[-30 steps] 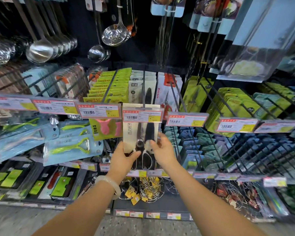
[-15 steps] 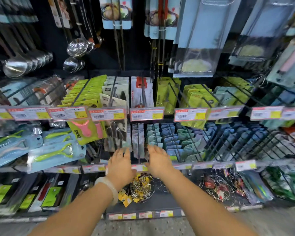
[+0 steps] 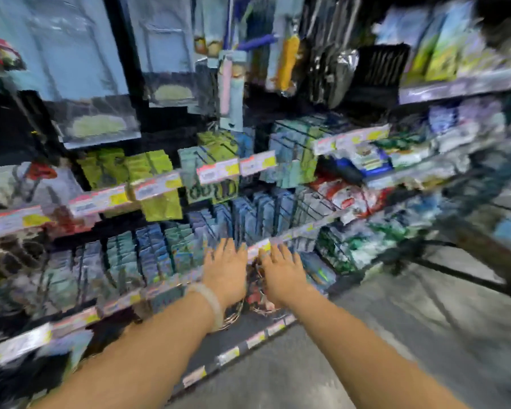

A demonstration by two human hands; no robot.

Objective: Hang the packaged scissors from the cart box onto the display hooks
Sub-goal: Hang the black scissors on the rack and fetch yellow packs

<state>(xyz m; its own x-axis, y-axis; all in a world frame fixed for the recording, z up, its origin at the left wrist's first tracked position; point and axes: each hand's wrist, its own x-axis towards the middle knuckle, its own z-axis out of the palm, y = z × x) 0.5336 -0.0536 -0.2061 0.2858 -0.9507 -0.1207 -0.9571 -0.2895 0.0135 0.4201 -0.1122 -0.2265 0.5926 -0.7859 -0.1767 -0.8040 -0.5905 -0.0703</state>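
Head view, heavily blurred. The left hand (image 3: 225,268) and right hand (image 3: 281,271) are stretched forward side by side, palms down, fingers fairly straight and slightly spread; neither grips or pinches anything, and no package lies between them. A pale bracelet (image 3: 208,302) circles the left wrist. The fingertips of both hands lie near a strip of price tags (image 3: 258,249) that fronts a row of hooks (image 3: 250,215); whether they touch it cannot be told through the blur. Beyond the fingertips hang dense rows of blue and teal packets (image 3: 148,255), placed edge-on so that many share one hook. Above and left of the left hand, green packets (image 3: 160,206) hang behind a second line of tags. Below the hands, wire items (image 3: 236,312) sit on a lower shelf (image 3: 257,339) whose edge carries more labels. To the right of the right hand, the shelving runs on towards bare floor (image 3: 396,349). No packaged scissors can be identified anywhere here, and the cart box is outside the picture, so their position cannot be stated. Judged from the empty, relaxed hands, this is an interval between packages: the likely next requirement is a fresh package from the box, wherever it stands.
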